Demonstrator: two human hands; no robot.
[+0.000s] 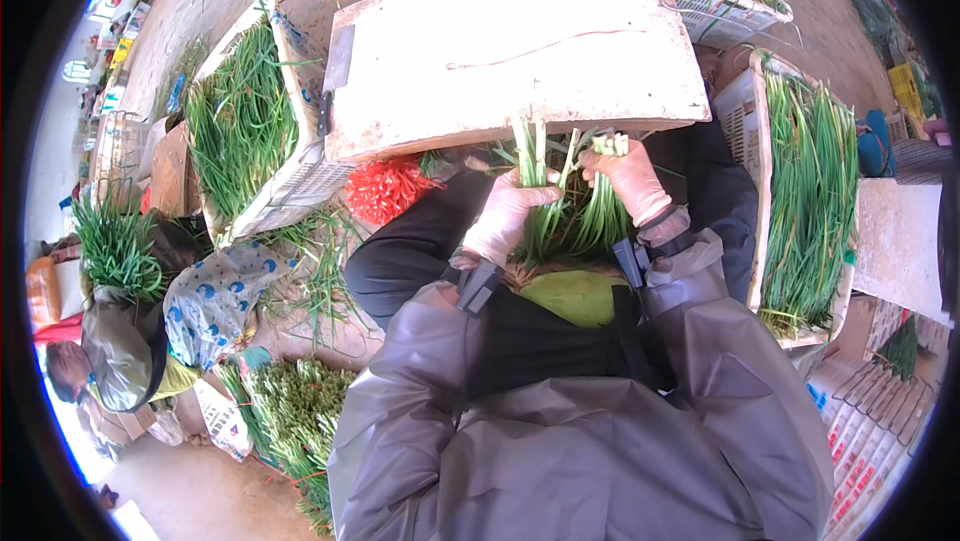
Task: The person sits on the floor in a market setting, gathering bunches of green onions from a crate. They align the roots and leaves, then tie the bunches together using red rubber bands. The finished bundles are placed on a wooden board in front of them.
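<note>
My gloved left hand (504, 212) grips a few long green chives (529, 155), their pale ends pointing up past the thumb. Beside it, my gloved right hand (630, 179) holds a thicker bunch of chives (606, 212), pale ends up and green leaves hanging down. Both hands are over my lap, just in front of the near edge of a white-topped low table (510, 23). On that table lies a thin red tie (547, 50). A knife (340, 61) rests along its left edge, black handle toward me.
Crates of chives stand left (244, 113) and right (806, 203). A cluster of red ties (390, 188) is by my left knee. Bundled chives (296, 398) lie at lower left, near another person (120, 346). A covered crate (720, 5) stands beyond the table.
</note>
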